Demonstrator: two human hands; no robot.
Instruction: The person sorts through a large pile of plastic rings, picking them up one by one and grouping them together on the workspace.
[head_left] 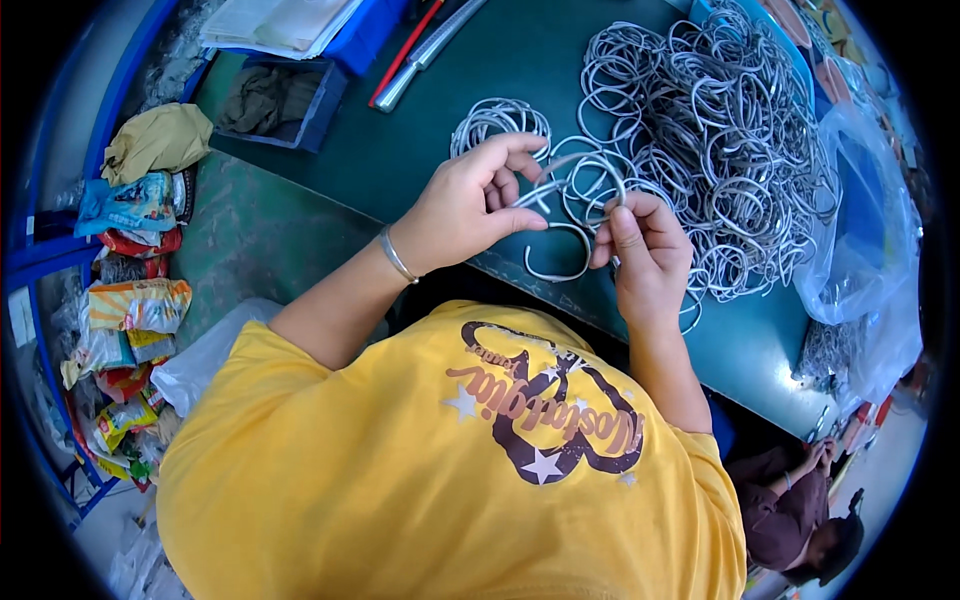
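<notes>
My right hand [648,250] pinches a thin grey open ring [617,172] between thumb and fingertips, above the near edge of the green table [400,150]. My left hand [485,195] is partly closed around the ends of grey rings [540,193], its thumb below them and its index finger stretched out above. How many rings it grips is hard to make out. A single C-shaped ring [560,275] lies on the table just below the hands. Behind my left fingers sits a small bunch of rings [500,115].
A large tangled heap of grey rings [710,150] covers the table's right side, beside a clear plastic bag [860,230]. At the back left are a blue bin [300,135], papers [280,25] and a red stick [405,55]. Another person [790,510] is at lower right.
</notes>
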